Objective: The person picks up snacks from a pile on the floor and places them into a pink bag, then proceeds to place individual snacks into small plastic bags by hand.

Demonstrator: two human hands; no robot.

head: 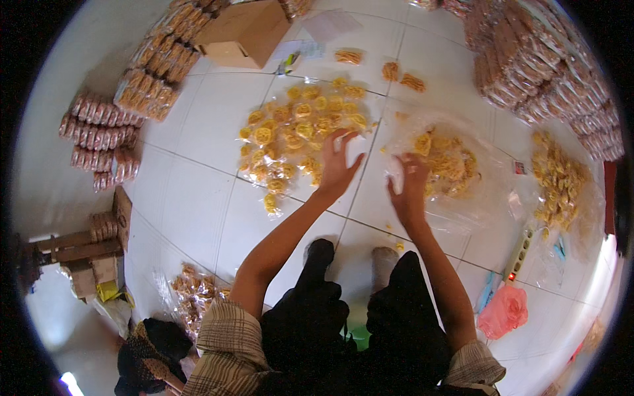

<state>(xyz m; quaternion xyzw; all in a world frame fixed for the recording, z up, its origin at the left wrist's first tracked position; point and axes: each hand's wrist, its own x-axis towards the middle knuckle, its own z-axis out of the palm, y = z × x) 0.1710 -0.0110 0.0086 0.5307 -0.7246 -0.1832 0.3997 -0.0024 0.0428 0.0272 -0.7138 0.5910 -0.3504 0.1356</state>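
Observation:
My left hand (340, 163), its fingers apart and curled, hovers at the right edge of a spread of small clear bags of yellow coiled snacks (303, 129) on the tiled floor. It appears to hold nothing. To the right, my right hand (410, 180) is at the left edge of a large clear plastic sheet or bag (488, 173) with a heap of loose yellow snacks (453, 166) on it. This hand is slightly blurred, and whether something thin is between its fingers cannot be told. A few crumbs (399, 245) lie on the tiles near my feet.
Three orange snack pieces (348, 57) and a cardboard box (242, 34) are ahead. Stacked snack packs (535, 69) stand at both sides. On the right are another yellow heap (559, 183), a power strip (519, 255) and a pink plastic bag (502, 312). A person (153, 354) is at the lower left.

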